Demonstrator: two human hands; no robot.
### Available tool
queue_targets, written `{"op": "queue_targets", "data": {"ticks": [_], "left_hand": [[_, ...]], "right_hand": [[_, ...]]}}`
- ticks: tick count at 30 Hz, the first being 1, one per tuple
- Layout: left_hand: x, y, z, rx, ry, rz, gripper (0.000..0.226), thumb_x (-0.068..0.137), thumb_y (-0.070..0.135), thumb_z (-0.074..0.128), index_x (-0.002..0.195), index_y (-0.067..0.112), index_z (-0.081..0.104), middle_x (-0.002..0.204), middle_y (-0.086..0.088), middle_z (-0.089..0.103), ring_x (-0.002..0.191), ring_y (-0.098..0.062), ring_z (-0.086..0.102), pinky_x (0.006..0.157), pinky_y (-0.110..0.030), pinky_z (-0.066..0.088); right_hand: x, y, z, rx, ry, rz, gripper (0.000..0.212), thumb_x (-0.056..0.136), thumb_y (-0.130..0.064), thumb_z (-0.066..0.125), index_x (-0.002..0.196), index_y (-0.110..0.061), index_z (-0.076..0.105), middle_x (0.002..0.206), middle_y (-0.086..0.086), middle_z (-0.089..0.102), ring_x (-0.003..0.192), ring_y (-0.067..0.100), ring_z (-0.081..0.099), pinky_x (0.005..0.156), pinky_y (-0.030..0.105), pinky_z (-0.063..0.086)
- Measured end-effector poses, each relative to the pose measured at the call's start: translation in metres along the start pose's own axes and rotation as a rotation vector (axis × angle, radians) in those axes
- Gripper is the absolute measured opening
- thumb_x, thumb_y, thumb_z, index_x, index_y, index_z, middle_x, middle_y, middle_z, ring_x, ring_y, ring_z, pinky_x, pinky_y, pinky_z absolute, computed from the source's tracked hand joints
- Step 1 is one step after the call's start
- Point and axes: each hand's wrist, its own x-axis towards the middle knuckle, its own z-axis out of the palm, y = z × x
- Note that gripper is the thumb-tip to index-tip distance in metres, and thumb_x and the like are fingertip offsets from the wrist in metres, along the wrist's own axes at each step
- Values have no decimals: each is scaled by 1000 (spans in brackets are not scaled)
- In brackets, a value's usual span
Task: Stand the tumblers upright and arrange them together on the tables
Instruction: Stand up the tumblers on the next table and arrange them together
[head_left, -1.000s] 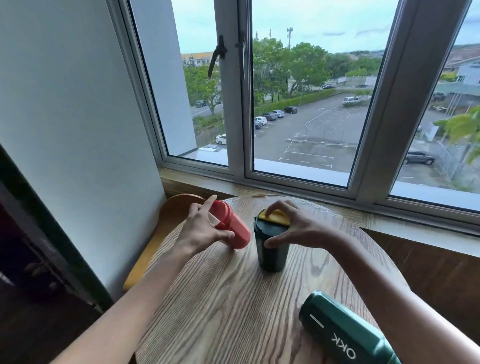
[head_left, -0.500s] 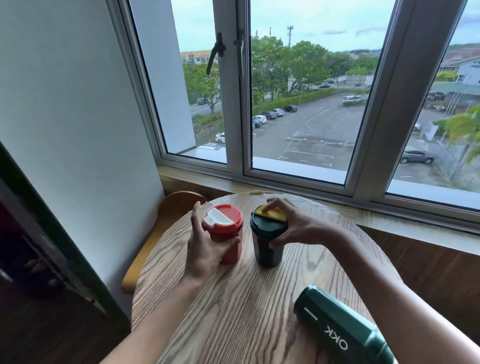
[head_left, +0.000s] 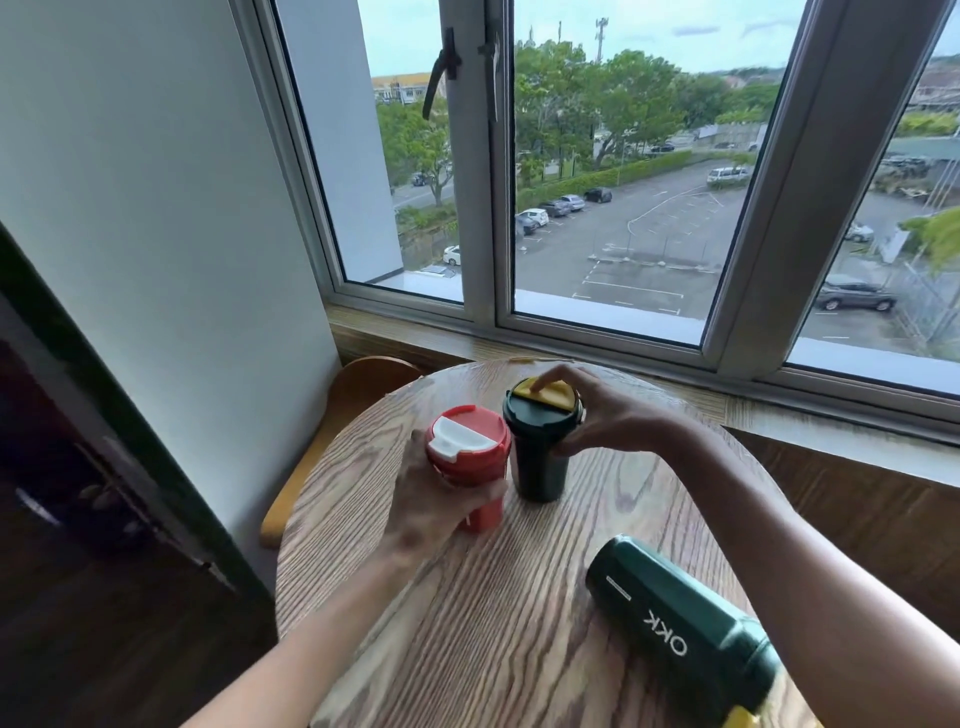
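Note:
A red tumbler (head_left: 470, 457) with a white lid flap stands upright on the round wooden table (head_left: 519, 623). My left hand (head_left: 431, 504) wraps around its lower body. Right beside it, almost touching, stands a dark green tumbler (head_left: 537, 447) with a yellow lid flap. My right hand (head_left: 597, 415) grips its rim, one finger resting on the yellow flap. A larger dark green tumbler (head_left: 680, 634) marked "OKK" lies on its side at the table's near right, under my right forearm.
A wooden chair (head_left: 332, 415) stands to the left between the table and the white wall. A window sill (head_left: 779, 410) and a large window run behind the table. A dark door or cabinet fills the far left.
My left hand tipped the red tumbler from tilted to upright and set it next to the dark green one. My right hand stayed on the dark green tumbler's lid.

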Motion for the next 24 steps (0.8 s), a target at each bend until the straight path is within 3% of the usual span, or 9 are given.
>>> {"op": "queue_targets", "data": {"ticks": [2,6,8,14,19,24], "left_hand": [[-10,2,3,-3,-3,17,91,37,46,93,114,34,46,113,5,61,107,-15,60,83,-30,57],[-26,5,12,-15,2,37,92,37,53,92,113,35,44,113,4,58,107,-16,59,88,-41,56],[-33,8,17,12,14,62,91,40,52,90,116,31,43,113,8,54,106,-11,55,91,-38,53],[-39,13,19,46,22,111,92,46,50,89,121,28,40,114,9,49,108,-11,51,94,-34,51],[-43,14,20,40,29,120,93,44,54,88,119,32,38,114,13,48,108,-9,51,93,-36,52],[-45,11,21,-9,-2,129,104,43,61,87,127,29,36,121,8,47,115,-12,50,97,-41,51]], "right_hand": [[1,-1,0,11,7,-5,69,55,-12,82,114,-33,53,128,5,47,121,22,45,94,29,42],[0,-1,1,21,-1,-29,68,51,-21,83,109,-39,52,127,4,48,120,24,47,102,44,44],[-1,-1,1,13,4,-38,68,52,-21,83,110,-39,51,128,3,47,121,23,46,104,46,42],[2,4,1,-13,27,-29,69,63,-7,85,120,-27,51,132,4,44,123,20,42,95,29,36],[0,1,3,-23,19,-23,71,63,-8,86,122,-25,50,135,5,42,124,21,41,100,33,38],[-2,-3,2,-15,11,-1,71,65,-5,85,123,-23,48,136,5,41,124,21,41,91,23,37]]}}
